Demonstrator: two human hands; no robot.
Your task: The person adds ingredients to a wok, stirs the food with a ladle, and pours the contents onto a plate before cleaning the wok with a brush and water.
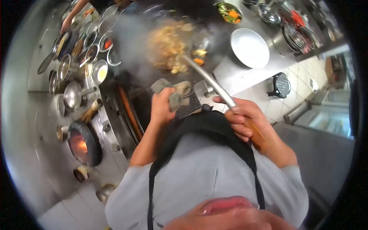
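Note:
My right hand is wrapped round the wooden handle of a long metal ladle. The ladle reaches up and left, and its far end overlaps a steaming heap of cut food in a wok, whose rim is blurred by steam. My left hand is closed on a folded grey cloth at the near side of the wok. Whatever the cloth covers is hidden. Some orange and pale pieces show near the ladle's head.
A white plate and a bowl of cut vegetables stand on the steel counter at right. Several seasoning bowls line the left, by a lit burner. Another person's hand reaches in at upper left. A black stool stands on the floor.

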